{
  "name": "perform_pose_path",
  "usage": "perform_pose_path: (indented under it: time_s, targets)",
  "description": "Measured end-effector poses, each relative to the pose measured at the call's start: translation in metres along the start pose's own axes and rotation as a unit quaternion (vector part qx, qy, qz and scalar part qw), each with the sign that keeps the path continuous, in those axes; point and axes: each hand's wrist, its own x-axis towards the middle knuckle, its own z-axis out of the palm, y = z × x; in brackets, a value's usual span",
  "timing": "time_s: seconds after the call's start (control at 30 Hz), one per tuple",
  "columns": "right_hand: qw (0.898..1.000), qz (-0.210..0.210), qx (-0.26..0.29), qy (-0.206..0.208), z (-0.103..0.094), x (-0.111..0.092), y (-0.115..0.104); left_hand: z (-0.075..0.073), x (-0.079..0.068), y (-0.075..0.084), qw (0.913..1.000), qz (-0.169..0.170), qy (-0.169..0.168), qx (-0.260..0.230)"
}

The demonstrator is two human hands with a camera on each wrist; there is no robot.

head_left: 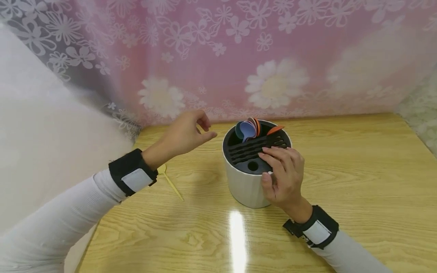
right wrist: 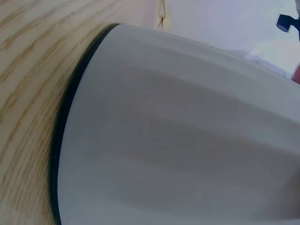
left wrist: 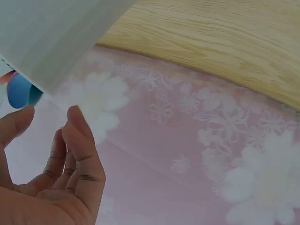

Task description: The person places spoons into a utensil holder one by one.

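Note:
A white ribbed utensil holder (head_left: 246, 189) with a black slotted top (head_left: 247, 151) stands upright on the table. My right hand (head_left: 286, 176) grips its near right rim, fingers bent over the black top and thumb on the outer wall. In the right wrist view the pale wall (right wrist: 178, 126) hides most of that hand. Left of the holder, my left hand (head_left: 184, 132) hovers with bent fingers and thumb apart, holding nothing. A blue spoon (head_left: 247, 129) and several other coloured spoons lean in the rear compartment, beside an orange utensil (head_left: 275, 129).
A yellow spoon (head_left: 172, 185) lies on the wooden table (head_left: 358, 182), below and left of the holder. Behind the table's far edge hangs a pink flowered curtain (head_left: 211, 76). White fabric (head_left: 51, 125) drapes along the left side.

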Motion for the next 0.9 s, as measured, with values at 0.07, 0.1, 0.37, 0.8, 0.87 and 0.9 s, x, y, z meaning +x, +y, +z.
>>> perform_pose_path:
  time_s: [0.07, 0.1, 0.37, 0.8, 0.87, 0.9]
  targets:
    - [1.0, -0.006, -0.002, 0.004, 0.0, 0.0, 0.0, 0.002, -0.004, -0.015, 0.9993, -0.009, -0.01, 0.036]
    - [1.0, -0.008, -0.003, 0.005, 0.0, 0.0, -0.001, 0.004, -0.006, -0.025, 0.9979, -0.017, -0.018, 0.06]
    - [1.0, -0.008, -0.004, 0.0, -0.001, 0.0, -0.003, 0.03, -0.035, -0.14, 0.9564, -0.168, -0.155, 0.181]
    - [1.0, 0.003, -0.007, -0.009, -0.001, 0.0, -0.002, 0.079, -0.042, -0.196, 0.9488, -0.217, -0.183, 0.138]
    - [1.0, 0.003, -0.007, -0.01, -0.001, -0.001, -0.002, 0.083, -0.037, -0.193, 0.9528, -0.204, -0.18, 0.134]
    - [1.0, 0.004, -0.007, -0.01, -0.001, -0.001, -0.002, 0.085, -0.035, -0.192, 0.955, -0.197, -0.18, 0.129]
